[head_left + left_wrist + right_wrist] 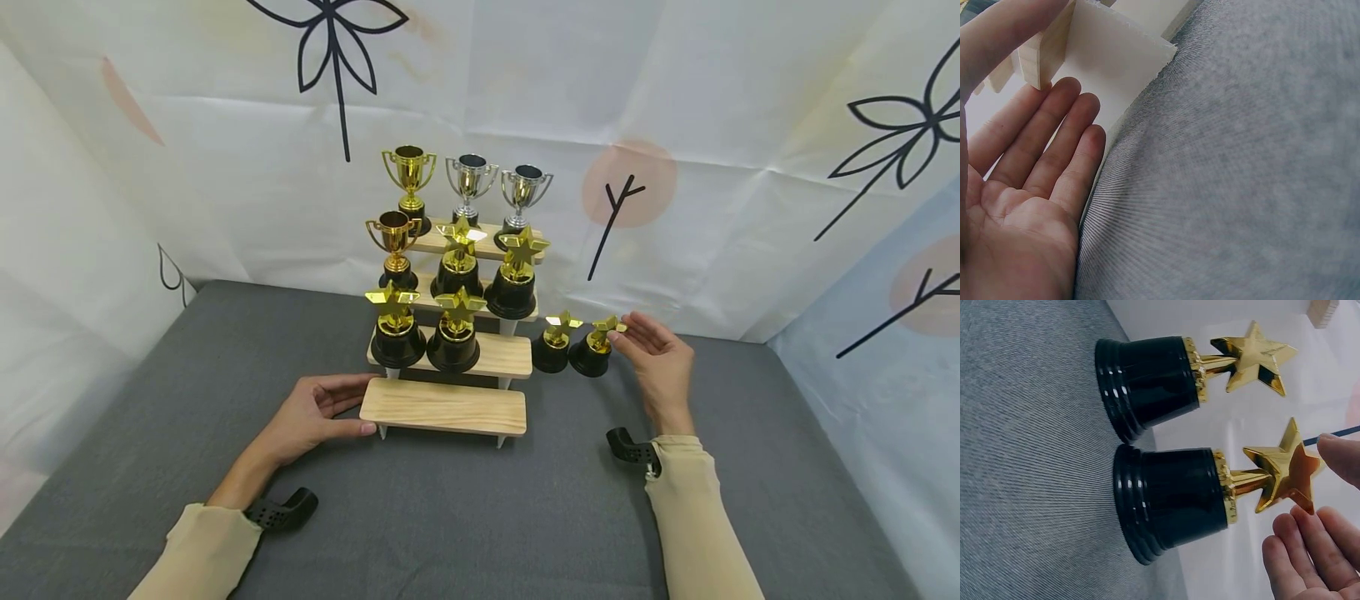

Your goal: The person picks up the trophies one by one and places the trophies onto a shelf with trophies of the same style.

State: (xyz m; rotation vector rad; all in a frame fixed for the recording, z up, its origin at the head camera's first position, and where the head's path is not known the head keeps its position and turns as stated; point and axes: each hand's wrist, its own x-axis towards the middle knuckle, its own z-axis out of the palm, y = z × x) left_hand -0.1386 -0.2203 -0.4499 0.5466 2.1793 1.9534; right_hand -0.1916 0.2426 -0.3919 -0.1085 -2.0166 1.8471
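Observation:
My left hand (311, 417) is at the left end of a wooden tiered stand (446, 406). Its fingers are extended, the fingertips right at the stand's edge and its white side support (1116, 62). On the table to the right of the stand, two star trophies with black bases stand upright side by side, a left one (551, 354) and a right one (591, 358). My right hand (660, 358) is at the right one's gold star (1285, 467). Its thumb and loosely extended fingers lie on either side of the star, not closed round it.
Higher tiers hold several star trophies (453, 346), gold and bronze-coloured cups (410, 171) and two silver cups (471, 177). The lowest tier is bare wood. A grey cloth (480, 517) covers the table, and a white patterned curtain (712, 250) hangs behind the stand.

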